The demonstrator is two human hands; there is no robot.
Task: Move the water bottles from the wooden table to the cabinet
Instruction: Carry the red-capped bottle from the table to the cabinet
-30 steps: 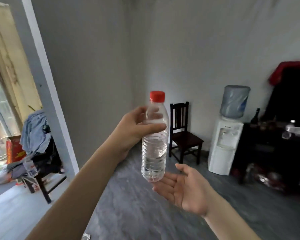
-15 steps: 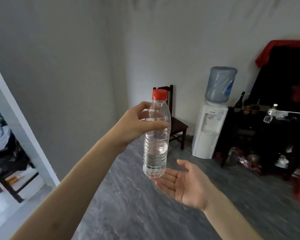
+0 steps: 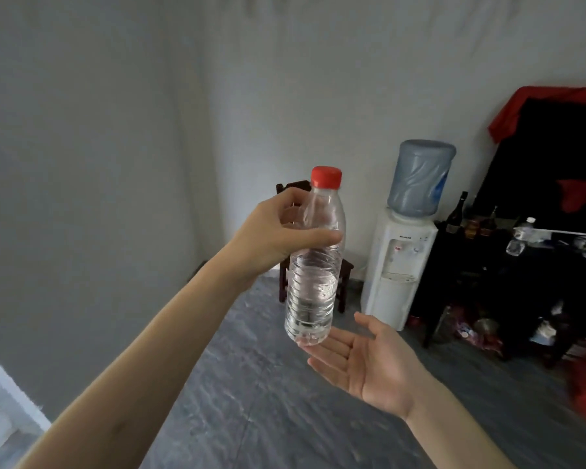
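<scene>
Left hand (image 3: 271, 236) gripping upright water bottle (image 3: 313, 265) at shoulder, thumb across front. Right hand (image 3: 366, 363) flat, palm up, fingertips just under bottle base.

The water bottle (image 3: 313, 262) stands upright in the left hand (image 3: 271, 238), above the right hand (image 3: 366, 363); far behind, a chair (image 3: 291, 191), then a water dispenser (image 3: 400, 258) and cabinet (image 3: 508, 265) to the right

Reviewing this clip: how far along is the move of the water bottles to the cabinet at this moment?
Midway through a carry. Done: one clear bottle already lies on the dark cabinet. In hand: the left hand grips a red-capped water bottle upright, the right hand open under its base. Left: setting it on the cabinet. The wooden table is out of view.
</scene>
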